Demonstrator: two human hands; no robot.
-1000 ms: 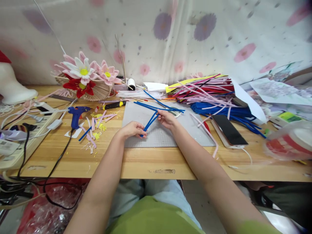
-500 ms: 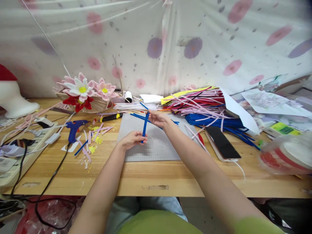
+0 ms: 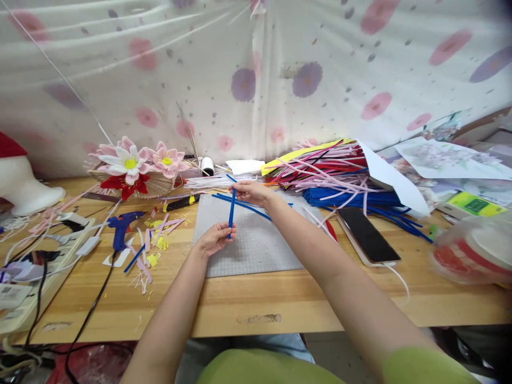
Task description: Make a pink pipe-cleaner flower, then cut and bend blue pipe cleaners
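Blue pipe cleaners (image 3: 232,207) stand nearly upright above the mat, held between my two hands. My left hand (image 3: 217,238) is closed round their lower end. At the upper end, my right hand (image 3: 252,192) pinches them between thumb and fingers. More blue pipe cleaners (image 3: 256,208) lie slantwise on the grey cutting mat (image 3: 256,250), partly hidden behind my right hand and forearm. How many strands are in my hands I cannot tell.
Left of the mat lie a blue glue gun (image 3: 122,226), pipe-cleaner scraps (image 3: 146,242) and a yellow-black cutter (image 3: 182,202). Fuzzy flowers (image 3: 130,162) stand behind. At right are a blue pipe-cleaner bundle (image 3: 352,198), a phone (image 3: 368,234) and a plastic-wrapped tub (image 3: 472,250).
The held pipe cleaners now look closer together, as one narrow strip instead of two visible strands. Both hands keep their grip. The whole view has shifted slightly.
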